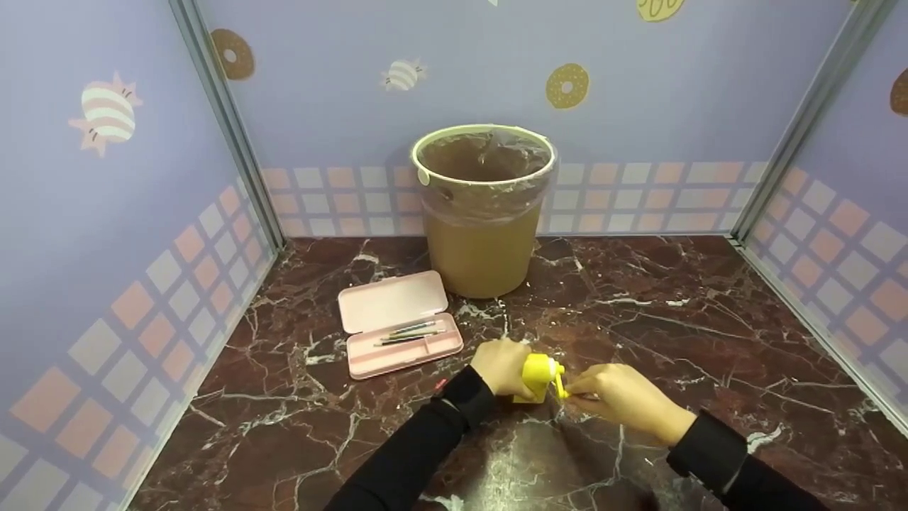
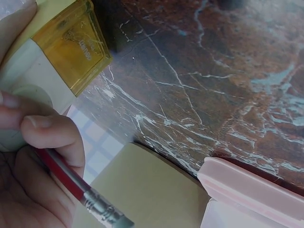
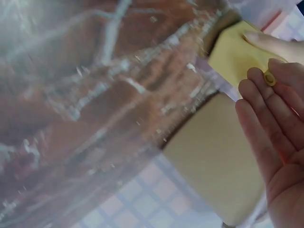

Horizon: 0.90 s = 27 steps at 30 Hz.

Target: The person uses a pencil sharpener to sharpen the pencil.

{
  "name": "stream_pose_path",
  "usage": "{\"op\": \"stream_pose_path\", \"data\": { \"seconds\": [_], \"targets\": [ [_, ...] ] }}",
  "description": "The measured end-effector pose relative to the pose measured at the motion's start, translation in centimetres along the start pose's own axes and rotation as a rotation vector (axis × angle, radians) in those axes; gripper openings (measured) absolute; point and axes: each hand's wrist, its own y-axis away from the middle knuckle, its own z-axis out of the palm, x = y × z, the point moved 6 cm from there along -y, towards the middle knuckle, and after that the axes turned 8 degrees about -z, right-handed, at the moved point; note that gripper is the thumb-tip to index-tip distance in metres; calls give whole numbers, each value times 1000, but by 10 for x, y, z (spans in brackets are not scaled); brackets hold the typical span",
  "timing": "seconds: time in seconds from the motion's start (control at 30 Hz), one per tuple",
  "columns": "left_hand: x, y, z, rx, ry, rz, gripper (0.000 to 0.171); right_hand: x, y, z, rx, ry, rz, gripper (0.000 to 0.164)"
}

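A yellow hand-crank pencil sharpener (image 1: 537, 369) stands on the marble-patterned table, gripped by my left hand (image 1: 500, 365). In the left wrist view its see-through amber shavings drawer (image 2: 78, 47) and white face show. A red pencil (image 2: 66, 178) with a metal ferrule and eraser sticks out of that face, with the left fingers curled about it; its tip is hidden. On the opposite side, my right hand (image 1: 628, 397) pinches the knob of the yellow crank handle (image 1: 561, 387) between thumb and index finger. The other right fingers are extended in the right wrist view.
Left of the sharpener lies an opened pink pencil case (image 1: 394, 305) with several pencils (image 1: 408, 335) inside. Behind it stands a tan bin (image 1: 482, 252) with a clear liner. Small light crumbs dot the table (image 1: 638, 341) near the bin. Patterned walls enclose the back and sides.
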Motion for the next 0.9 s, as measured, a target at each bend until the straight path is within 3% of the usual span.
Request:
{"op": "stream_pose_path", "data": {
  "seconds": [0.4,0.63,0.9],
  "targets": [
    [-1,-1,1,-9,11,3,49,21,-17,-23,44,87,74,17],
    [-1,-2,1,15,22,21,46,40,-26,-19,40,113,146,17],
    [-1,-1,0,-15,-1,3,48,61,-30,-1,-22,97,240,14]
  ]
}}
